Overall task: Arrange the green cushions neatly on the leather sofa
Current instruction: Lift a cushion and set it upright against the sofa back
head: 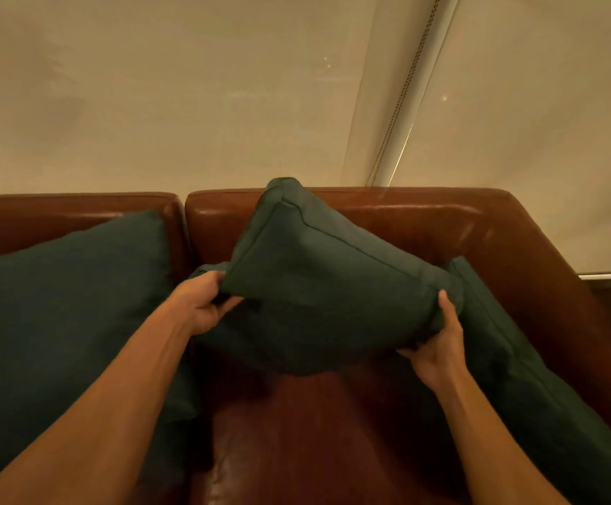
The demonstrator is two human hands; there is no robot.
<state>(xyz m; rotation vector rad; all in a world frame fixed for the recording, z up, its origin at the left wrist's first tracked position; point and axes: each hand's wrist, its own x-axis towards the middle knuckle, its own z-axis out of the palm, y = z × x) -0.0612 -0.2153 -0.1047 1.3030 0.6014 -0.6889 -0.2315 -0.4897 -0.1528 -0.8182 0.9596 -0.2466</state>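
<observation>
A dark green cushion [318, 278] is held tilted above the seat of the brown leather sofa [406, 220], its top corner reaching over the backrest. My left hand [205, 304] grips its lower left corner. My right hand [438, 344] grips its lower right edge from beneath. A second green cushion [59, 322] leans against the backrest on the left. A third green cushion [537, 388] lies along the right armrest. Another piece of green fabric [205, 269] peeks out behind my left hand.
Pale roller blinds [187, 103] hang behind the sofa, with a bead cord [398, 103] running down between two panels. A gap splits the backrest into two sections at centre left. The shiny seat [296, 450] lies below the held cushion.
</observation>
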